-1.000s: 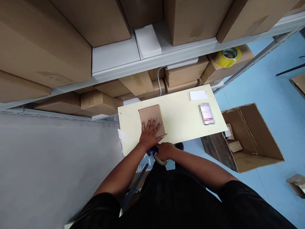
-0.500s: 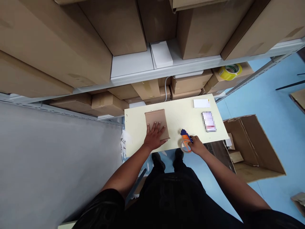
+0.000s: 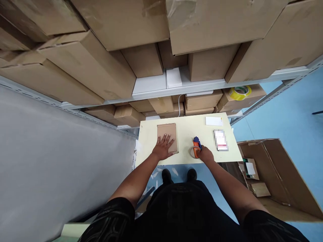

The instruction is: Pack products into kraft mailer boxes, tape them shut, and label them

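Note:
A small brown cardboard box lies on a pale yellow table. My left hand rests flat on the box's near end, fingers spread. To its right, my right hand is closed round an orange and blue tape dispenser with a roll of clear tape, which sits on the table near the front edge.
A white card and a small packet lie at the table's right. Shelves stacked with cardboard boxes rise behind, with a yellow tape roll. An open carton stands on the blue floor at right; a grey wall at left.
My right hand has brought the tape dispenser from below the table's front edge up onto the table, right of the box. The left hand stays on the box. The view has tilted upward.

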The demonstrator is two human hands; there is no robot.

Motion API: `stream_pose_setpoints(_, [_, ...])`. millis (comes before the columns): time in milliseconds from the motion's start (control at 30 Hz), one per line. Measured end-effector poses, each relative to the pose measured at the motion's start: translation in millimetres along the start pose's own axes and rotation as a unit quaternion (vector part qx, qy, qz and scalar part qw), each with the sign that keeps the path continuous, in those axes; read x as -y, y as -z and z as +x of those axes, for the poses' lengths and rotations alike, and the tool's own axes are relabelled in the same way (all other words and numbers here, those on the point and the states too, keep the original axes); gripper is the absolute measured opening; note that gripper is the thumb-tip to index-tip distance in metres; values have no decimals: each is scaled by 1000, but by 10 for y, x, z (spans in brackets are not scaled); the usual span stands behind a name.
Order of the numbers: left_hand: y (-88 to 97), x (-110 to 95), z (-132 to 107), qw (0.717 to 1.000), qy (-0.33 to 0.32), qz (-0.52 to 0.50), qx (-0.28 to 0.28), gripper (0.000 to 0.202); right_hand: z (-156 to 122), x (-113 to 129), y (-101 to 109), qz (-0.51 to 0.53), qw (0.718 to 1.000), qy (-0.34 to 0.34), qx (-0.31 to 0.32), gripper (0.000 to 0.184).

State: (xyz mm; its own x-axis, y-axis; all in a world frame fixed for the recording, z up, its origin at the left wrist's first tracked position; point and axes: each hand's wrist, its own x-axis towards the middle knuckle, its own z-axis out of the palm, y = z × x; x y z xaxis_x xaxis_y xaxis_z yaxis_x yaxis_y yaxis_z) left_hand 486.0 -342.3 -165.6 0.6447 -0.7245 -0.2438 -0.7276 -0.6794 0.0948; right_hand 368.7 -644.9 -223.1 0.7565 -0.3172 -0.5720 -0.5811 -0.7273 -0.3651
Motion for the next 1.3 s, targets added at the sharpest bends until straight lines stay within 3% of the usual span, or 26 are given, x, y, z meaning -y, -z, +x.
stream_pose_setpoints(300, [139, -27, 3, 999, 2, -13, 52, 96, -91, 80, 141, 16, 999, 22, -16, 26])
stream_pose_setpoints(467, [134, 50, -71, 998, -12, -53, 22, 89, -144, 467, 603, 55, 994, 61, -68, 26])
stream_pose_setpoints(633, [-46, 234, -125, 994, -30, -108, -12, 78, -284, 1273, 1467, 54, 978, 128, -156, 31])
stream_pose_setpoints(767, [-212, 346, -139, 984, -49, -158, -58, 74, -387, 2126, 2134, -23, 959, 174, -221, 38])
stream_pose_setpoints(900, [-305, 387, -165, 972, -71, -193, -110, 73, -330, 3023, 2600, -99, 940, 217, -245, 38])
stream_pose_setpoints(1000, [-320, 394, -188, 966, -75, -219, -112, 75, -172, 3625, 2784, -172, 925, 234, -243, 38])
stream_pose_setpoints(1100, [-302, 396, -214, 961, -80, -243, -108, 78, 46, 4094, 2841, -227, 915, 238, -233, 41])
stream_pose_setpoints(1200, [-271, 395, -240, 958, -83, -253, -110, 79, 281, 4403, 2812, -252, 912, 243, -215, 44])
stream_pose_setpoints(1300, [-248, 392, -257, 956, -84, -259, -108, 78, 489, 4565, 2743, -255, 920, 227, -194, 45])
